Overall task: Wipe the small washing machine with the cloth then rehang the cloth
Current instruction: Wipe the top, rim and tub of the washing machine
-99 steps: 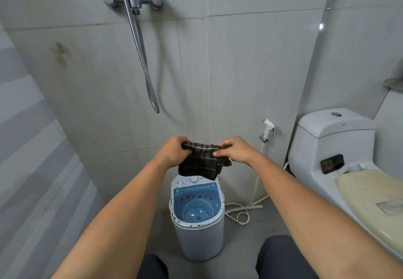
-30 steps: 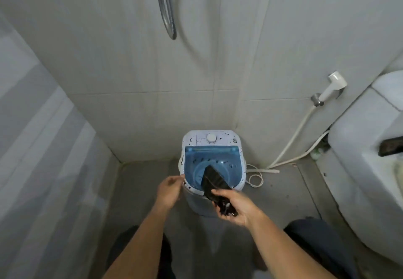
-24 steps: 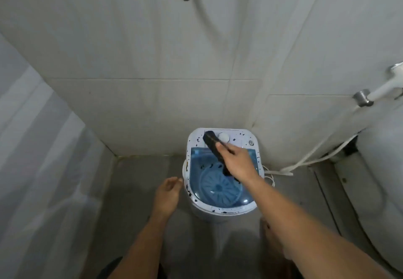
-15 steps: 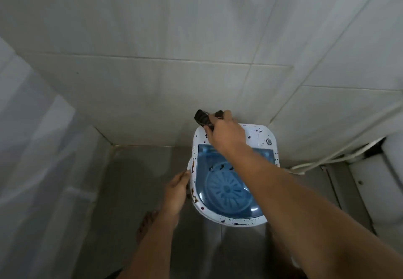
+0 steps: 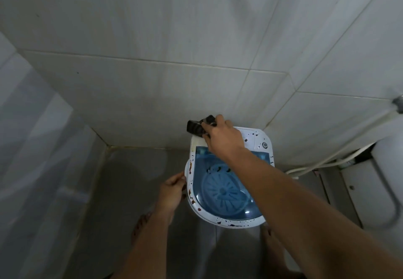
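**Right hand presses dark cloth on back-left corner of mini washer, left hand steadies its side**

Right hand (image 5: 223, 138) is clenched round a bunched dark plaid fabric cloth (image 5: 196, 127), palm down, pressing it onto the far-left corner of the small white plastic washing machine (image 5: 260, 140). Cloth sticks out past the fingers to the left and away from the wrist, overhanging the machine's back edge next to the wall. Under the wrist and forearm: translucent blue lid (image 5: 226, 189) of the washer, ribbed blue round pulsator visible through it. White top rim carries dark reddish-brown splatter, mostly along the left edge and near rim; the patch right beside the cloth looks cleaner. To the right of the hand on the control panel, a small round silver button (image 5: 265, 145).

Left hand (image 5: 172, 189) sits at the washer's left side, fingers curled with tips touching the rim; whether it really grips or just rests, can't tell.

Beyond the right hand: pale grey wall tiles (image 5: 152, 82), meeting in a corner right behind the machine. Below the left hand: grey floor (image 5: 126, 180). Person's bare feet (image 5: 140, 224) on the floor near the washer's base. Far right of the right arm: white hoses (image 5: 327, 161) running along the wall, and a white toilet edge (image 5: 386, 191).
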